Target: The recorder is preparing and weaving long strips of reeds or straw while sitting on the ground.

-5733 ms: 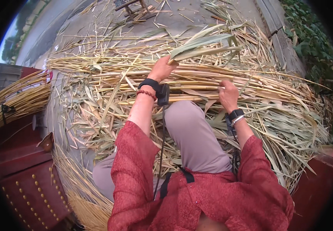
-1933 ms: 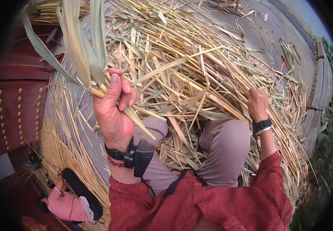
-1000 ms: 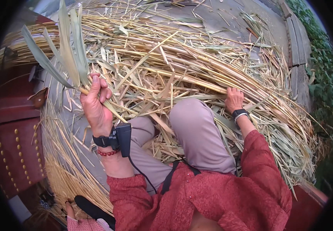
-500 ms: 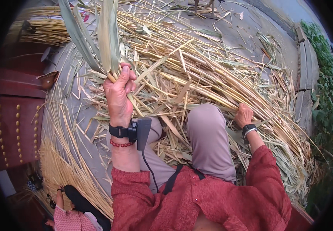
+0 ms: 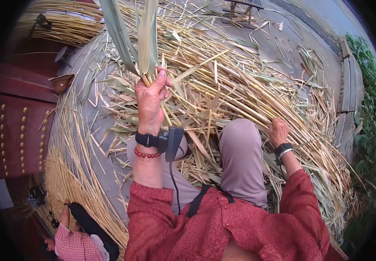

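Overhead, left hand point(image 5: 149, 101) grips roughly three green leaves point(image 5: 136, 35); right hand point(image 5: 279, 131) clutches, probably, dry stalks point(image 5: 257, 98).

Grey paved ground point(image 5: 283, 48) carries the material. A broad heap of dry yellow reed stalks with pale leaf strips point(image 5: 249, 91) lies directly on it. A thinner band of loose yellow straw point(image 5: 70, 174) lies along its left side, beside the heap.

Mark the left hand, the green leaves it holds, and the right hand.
left hand point(image 5: 149, 101), head view, back of the fist.
green leaves point(image 5: 146, 35), head view, broad blade above the fist.
right hand point(image 5: 279, 130), head view, back of hand.
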A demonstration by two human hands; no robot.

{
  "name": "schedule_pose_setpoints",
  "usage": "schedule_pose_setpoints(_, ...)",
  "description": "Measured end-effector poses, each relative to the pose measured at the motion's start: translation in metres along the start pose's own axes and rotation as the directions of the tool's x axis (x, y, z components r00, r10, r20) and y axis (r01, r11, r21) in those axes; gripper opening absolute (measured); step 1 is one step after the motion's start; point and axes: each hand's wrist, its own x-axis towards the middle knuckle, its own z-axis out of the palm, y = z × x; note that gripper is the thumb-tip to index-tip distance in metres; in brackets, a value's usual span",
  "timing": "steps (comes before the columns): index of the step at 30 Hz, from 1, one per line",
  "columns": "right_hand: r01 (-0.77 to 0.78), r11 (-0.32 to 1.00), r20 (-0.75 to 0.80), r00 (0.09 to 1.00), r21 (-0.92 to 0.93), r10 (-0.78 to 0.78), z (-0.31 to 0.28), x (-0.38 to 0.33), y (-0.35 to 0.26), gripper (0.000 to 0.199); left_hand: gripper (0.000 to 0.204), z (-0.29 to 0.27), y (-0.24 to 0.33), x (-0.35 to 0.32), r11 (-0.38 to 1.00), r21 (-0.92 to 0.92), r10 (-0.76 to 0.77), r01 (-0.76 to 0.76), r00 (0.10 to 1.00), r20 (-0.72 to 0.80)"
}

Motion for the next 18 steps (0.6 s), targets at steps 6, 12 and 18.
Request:
schedule_pose_setpoints(6, 0.069, 0.989, -0.092, 0.994, 0.132, -0.057, -0.026, 0.019, -0.027, 0.023, 0.012, 0.001, -0.005, 0.001, 0.999, -0.048, -0.013, 0.011, 0.999, -0.048)
schedule_pose_setpoints(12, 0.183, 0.900, -0.194, 0.974, 0.395, -0.113, -0.058, 0.080, -0.108, 0.030, 0.009, 0.005, -0.009, 0.004, 0.993, -0.118, 0.013, -0.029, 0.991, -0.131)
schedule_pose_setpoints(18, 0.304, 0.776, -0.198, 0.952, 0.553, -0.233, -0.094, 0.120, -0.180, 0.029, 0.016, -0.004, -0.019, 0.017, 0.990, -0.089, 0.077, -0.108, 0.950, -0.304)
